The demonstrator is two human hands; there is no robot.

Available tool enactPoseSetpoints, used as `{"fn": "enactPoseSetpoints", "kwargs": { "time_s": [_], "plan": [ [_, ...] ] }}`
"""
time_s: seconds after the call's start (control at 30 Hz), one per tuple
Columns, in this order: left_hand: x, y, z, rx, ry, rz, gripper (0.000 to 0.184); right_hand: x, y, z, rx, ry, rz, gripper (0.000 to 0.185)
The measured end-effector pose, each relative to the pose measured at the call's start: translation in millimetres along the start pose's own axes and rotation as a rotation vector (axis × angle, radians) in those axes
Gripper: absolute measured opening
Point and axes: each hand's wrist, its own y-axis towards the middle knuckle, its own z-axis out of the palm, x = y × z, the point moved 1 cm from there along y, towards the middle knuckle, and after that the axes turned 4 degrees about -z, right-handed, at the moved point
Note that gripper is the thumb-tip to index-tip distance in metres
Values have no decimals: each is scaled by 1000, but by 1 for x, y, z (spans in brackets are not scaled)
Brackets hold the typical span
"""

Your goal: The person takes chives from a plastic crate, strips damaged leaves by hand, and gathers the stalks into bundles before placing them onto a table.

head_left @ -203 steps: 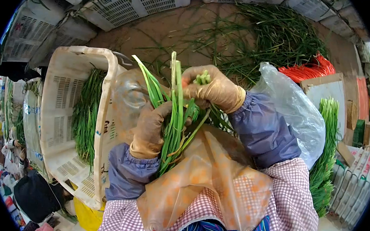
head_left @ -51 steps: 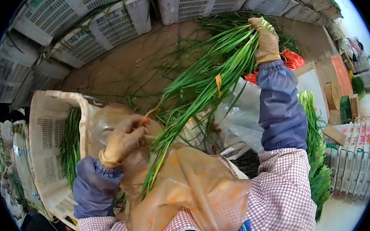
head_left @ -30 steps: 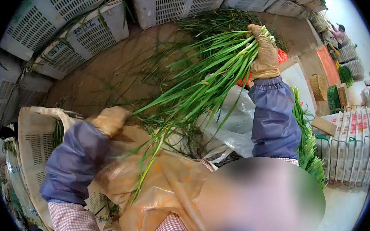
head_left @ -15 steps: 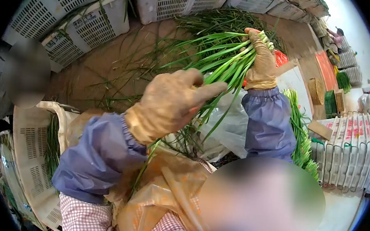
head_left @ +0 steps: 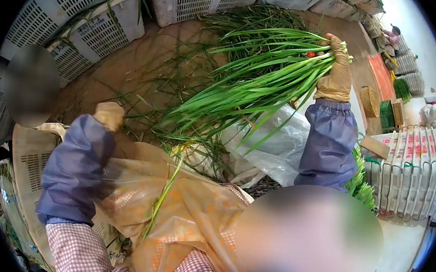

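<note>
My right hand (head_left: 337, 68), in a brown glove, is closed round the pale stem ends of a bunch of long green stalks (head_left: 261, 91). The leaves fan out leftward over the brown floor and a clear plastic bag (head_left: 278, 140). My left hand (head_left: 109, 116), also gloved, is away from the bunch at the left, above the rim of a white crate (head_left: 34, 161). Its fingers are too blurred and small to tell what they hold, if anything. One loose green stalk (head_left: 163, 198) lies on my translucent apron (head_left: 192, 210).
White slatted crates (head_left: 199, 3) line the back and left. A pile of green leaves (head_left: 256, 20) lies on the littered floor (head_left: 147, 65). At the right are stacked white trays (head_left: 410, 169), a wooden block (head_left: 375, 146) and more green stalks (head_left: 360, 181). Another person (head_left: 393, 37) is far back right.
My left hand has swung from beside the leaves back to the left. My right hand, still round the bunch, has shifted right, and the leaves now spread wider.
</note>
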Motion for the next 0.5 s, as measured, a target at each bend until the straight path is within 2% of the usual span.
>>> {"fn": "enactPoseSetpoints", "kwargs": {
  "time_s": [0.1,0.17,0.23,0.3,0.43,0.5],
  "plan": [
    [-18,6,-63,-34,245,-218,11,-7,-1,1,-26,8,1,20],
    [-81,22,-117,-348,-189,-39,21,-18,-4,3,-24,0,53,18],
    [-138,38,-126,-450,-559,102,31,-28,-5,5,-27,87,112,16],
    [-201,51,-141,-126,-337,84,36,-41,-10,11,-43,105,146,15],
    [-211,85,-97,-62,-382,33,41,-44,-20,15,-28,125,177,15],
    [-194,86,-75,91,-289,133,32,-42,-22,10,-41,117,161,17]
  ]
}}
